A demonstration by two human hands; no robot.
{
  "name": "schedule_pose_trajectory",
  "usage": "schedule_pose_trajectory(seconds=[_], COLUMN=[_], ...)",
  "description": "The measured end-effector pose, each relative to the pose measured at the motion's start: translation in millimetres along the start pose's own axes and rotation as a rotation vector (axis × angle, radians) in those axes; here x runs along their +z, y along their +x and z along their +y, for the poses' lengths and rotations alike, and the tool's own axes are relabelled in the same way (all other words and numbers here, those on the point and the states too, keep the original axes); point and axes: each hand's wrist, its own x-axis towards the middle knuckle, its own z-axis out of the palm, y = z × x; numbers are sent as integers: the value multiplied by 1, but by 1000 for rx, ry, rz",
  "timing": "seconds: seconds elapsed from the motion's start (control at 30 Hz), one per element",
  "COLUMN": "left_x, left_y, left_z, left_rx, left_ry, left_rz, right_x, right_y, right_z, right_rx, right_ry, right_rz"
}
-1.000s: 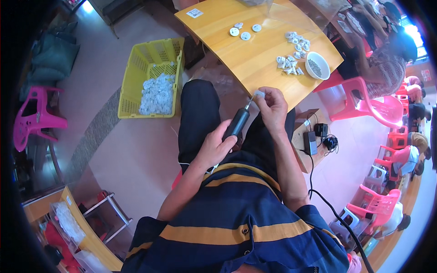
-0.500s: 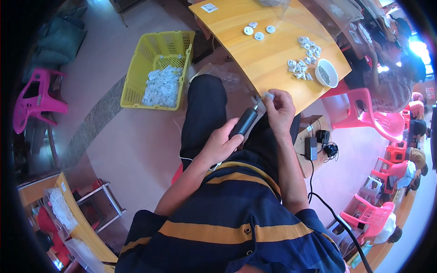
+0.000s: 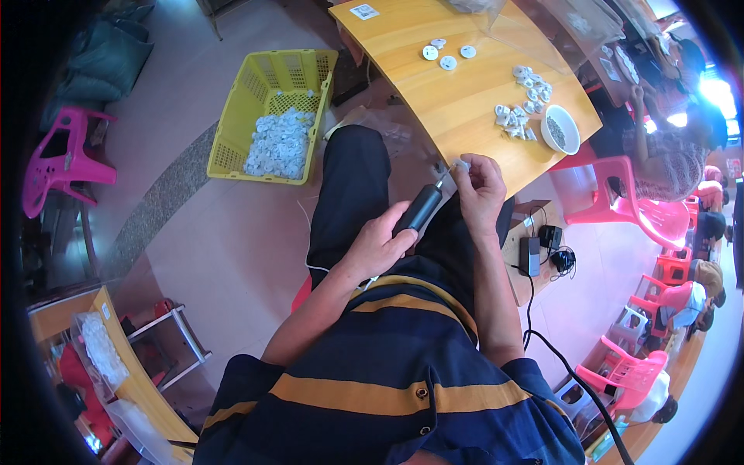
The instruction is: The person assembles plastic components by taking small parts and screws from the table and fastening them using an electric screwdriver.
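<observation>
A black electric screwdriver (image 3: 421, 208) is wrapped in the fingers of my left hand (image 3: 377, 246), its bit pointing up and away over my lap. Just beyond the bit, my right hand (image 3: 482, 194) pinches a small white plastic part (image 3: 461, 165) between thumb and fingers, close to the table's near edge. The bit's tip is right by the part; whether they touch I cannot tell. On the wooden table (image 3: 457, 101) lie several similar white pieces (image 3: 514, 120) in a loose pile beside a white bowl (image 3: 574, 138) of small grey metal bits.
Round white discs (image 3: 448, 63) lie farther back on the table. A yellow crate (image 3: 239, 105) partly filled with white parts stands on the floor at left. Power adapters (image 3: 530, 256) with cables sit on a board at right. Pink chairs (image 3: 597, 194) and other people are beyond.
The table and crate have shifted slightly in the picture. Both hands keep their grips, with the screwdriver and white part moved a little to the right.
</observation>
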Motion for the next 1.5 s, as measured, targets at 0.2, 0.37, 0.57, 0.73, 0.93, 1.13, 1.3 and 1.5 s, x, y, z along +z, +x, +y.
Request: schedule_pose_trajectory(seconds=[0.2,0.37,0.57,0.73,0.93,1.13,1.3,1.5], left_x=[0,0,-1,-1,-1,-1,-1,-1], left_y=[1,1,0,1,0,-1,0,0], left_z=[-3,-3,-1,-2,3,5,3,0], left_rx=[-4,2,0,10,0,5,13,22], left_ry=[17,6,13,-2,7,-2,-4,-15], left_rz=[-9,-6,-14,-10,-11,-17,-17,-18], right_x=[-1,-1,-1,-1,0,0,1,1], right_y=[0,0,0,-1,-1,0,-1,-1], right_z=[1,0,0,7,11,10,10,8], right_rx=[10,9,6,21,113,120,139,140], right_ry=[24,12,-1,0,98,138,117,107], right_rz=[-16,-17,-23,-25,-60,-74,-70,-68])
